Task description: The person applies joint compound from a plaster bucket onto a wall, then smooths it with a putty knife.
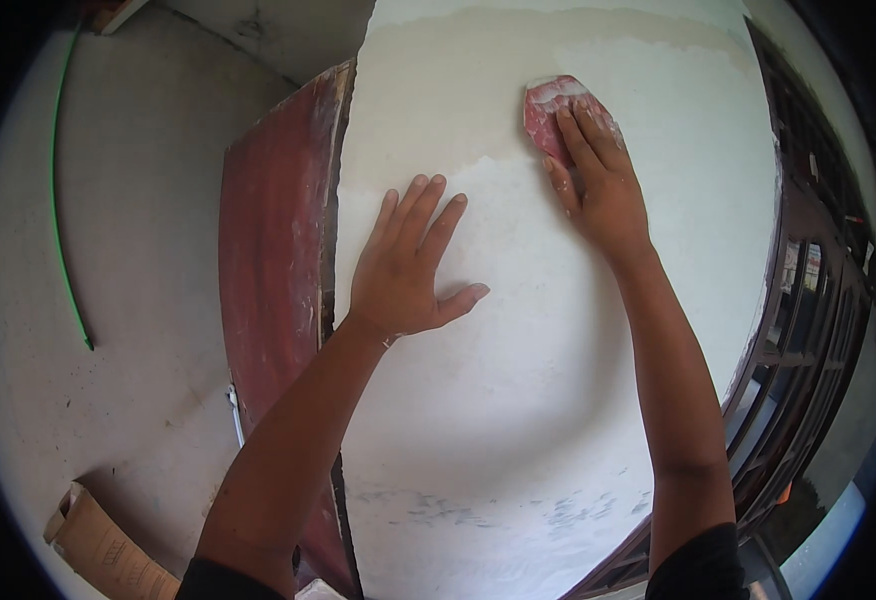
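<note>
My right hand [598, 185] presses a piece of reddish sandpaper [543, 125], smeared with white dust, against the upper part of a white wall surface [518, 380]. Its fingers lie over the sheet and the thumb rests at the lower edge. Lower and to the left, my left hand [408, 260] is spread against the same surface, thumb out to the side, with nothing in it. Across the top, the white area shows a beige, uneven band.
A dark red wooden board [273, 230] stands along the left edge of the white surface. Dark window frames [808, 310] run down the right side. A cardboard box [113, 545] sits at lower left, and a green strip [56, 200] lies farther left.
</note>
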Tool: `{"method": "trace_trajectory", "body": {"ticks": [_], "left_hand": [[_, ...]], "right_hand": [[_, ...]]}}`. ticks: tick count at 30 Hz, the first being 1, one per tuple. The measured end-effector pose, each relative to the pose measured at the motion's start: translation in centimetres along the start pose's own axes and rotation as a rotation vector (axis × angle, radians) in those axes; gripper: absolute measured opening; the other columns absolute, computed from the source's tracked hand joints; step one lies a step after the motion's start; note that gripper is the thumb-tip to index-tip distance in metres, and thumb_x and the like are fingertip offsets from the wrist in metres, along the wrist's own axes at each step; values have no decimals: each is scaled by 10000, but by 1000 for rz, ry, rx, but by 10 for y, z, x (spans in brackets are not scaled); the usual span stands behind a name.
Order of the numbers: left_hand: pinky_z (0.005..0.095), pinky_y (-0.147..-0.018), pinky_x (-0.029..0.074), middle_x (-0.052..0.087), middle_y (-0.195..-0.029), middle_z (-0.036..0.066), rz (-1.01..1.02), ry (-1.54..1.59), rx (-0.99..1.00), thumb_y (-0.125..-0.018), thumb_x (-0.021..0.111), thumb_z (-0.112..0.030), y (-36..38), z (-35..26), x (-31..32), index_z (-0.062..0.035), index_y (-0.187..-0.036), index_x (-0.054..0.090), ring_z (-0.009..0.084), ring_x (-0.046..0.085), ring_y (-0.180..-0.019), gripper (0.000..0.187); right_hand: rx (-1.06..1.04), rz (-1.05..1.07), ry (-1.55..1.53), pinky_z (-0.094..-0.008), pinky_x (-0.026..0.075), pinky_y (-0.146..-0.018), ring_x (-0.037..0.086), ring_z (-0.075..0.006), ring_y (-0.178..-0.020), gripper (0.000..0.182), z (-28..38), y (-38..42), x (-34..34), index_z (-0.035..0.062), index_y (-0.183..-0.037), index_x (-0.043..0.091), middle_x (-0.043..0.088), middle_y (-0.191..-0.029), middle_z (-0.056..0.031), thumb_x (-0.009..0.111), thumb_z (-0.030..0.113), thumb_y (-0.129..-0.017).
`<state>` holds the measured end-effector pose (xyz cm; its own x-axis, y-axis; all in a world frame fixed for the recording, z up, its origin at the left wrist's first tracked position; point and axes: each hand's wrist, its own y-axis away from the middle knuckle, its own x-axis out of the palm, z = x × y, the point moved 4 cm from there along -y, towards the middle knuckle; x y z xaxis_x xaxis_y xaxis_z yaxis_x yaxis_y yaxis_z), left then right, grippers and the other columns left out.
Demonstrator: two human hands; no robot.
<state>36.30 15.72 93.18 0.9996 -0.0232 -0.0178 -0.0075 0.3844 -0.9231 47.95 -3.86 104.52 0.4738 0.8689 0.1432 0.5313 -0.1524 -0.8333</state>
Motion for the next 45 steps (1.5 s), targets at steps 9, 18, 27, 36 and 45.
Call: {"method": "trace_trajectory", "body": {"ticks": [9,18,27,36,45], "left_hand": [[618,-1201,281,406,-1602,214,0,4,-7,-830,745,-543,-1,-2,0,-45,-1509,483,415,368,-1500,882],[619,-1204,274,401,-1605,214,-14,8,-11,-821,764,-521,1,0,-2,-45,-1510,480,412,356,-1507,884],[623,-1189,305,407,-1581,219,-24,-9,2,-796,793,-503,-1,-1,-1,-31,-1489,492,424,373,-1484,891],[615,-1206,273,393,-1615,203,-19,11,-12,-808,780,-500,0,-1,-3,-46,-1502,493,411,360,-1506,878],[607,-1209,274,405,-1603,207,-13,4,-6,-807,780,-500,-1,-2,-1,-44,-1497,494,410,363,-1504,876]], "right_hand": [[-25,122,11,-489,388,-1188,532,-350,-1379,474,7,23,-5,80,-1400,632,586,-1468,-165,680,269,-969],[3,98,6,-441,434,-1152,544,-351,-1365,474,7,-9,7,74,-1416,620,572,-1490,-157,696,227,-973],[-24,-3,-27,-508,405,-1165,542,-377,-1358,462,7,-11,4,77,-1391,630,588,-1454,-189,683,267,-973],[-29,100,45,-513,379,-1186,534,-346,-1378,452,10,-8,12,82,-1399,621,600,-1447,-177,648,282,-994],[-26,75,-13,-542,370,-1185,538,-340,-1377,475,14,26,-9,89,-1415,615,589,-1454,-187,676,277,-983]]}}
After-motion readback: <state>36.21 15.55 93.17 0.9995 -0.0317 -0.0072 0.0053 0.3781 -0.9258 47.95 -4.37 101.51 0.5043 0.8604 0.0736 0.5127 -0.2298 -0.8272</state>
